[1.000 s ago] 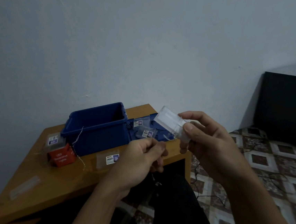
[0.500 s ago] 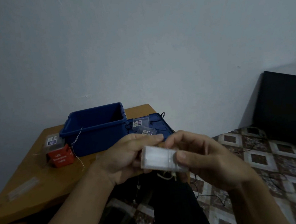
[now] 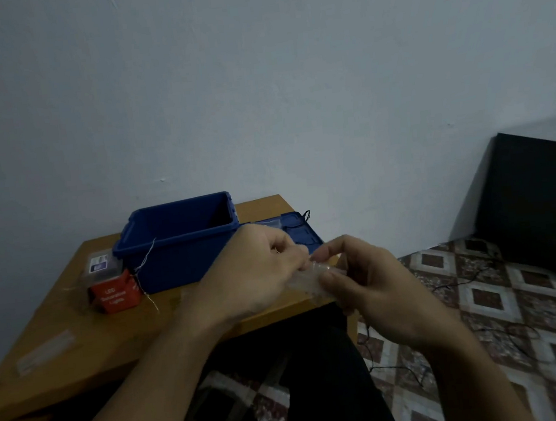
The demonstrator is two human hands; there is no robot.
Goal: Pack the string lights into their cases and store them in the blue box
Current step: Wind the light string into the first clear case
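My right hand grips a small clear plastic case between thumb and fingers, just over the table's front right corner. My left hand is at the case's left end with its fingers curled, pinching there; what it pinches is hidden. The open blue box stands on the wooden table behind my hands, a thin light wire hanging over its front wall. A red and clear LED lights case stands left of the box.
The blue lid lies right of the box, partly behind my hands. A flat clear case lies on the table's left side. Black cables trail over the patterned floor tiles. A black box stands at the right wall.
The clear case came down from being held up in my right hand to table height. My left hand moved in and joined it at the case's left end.
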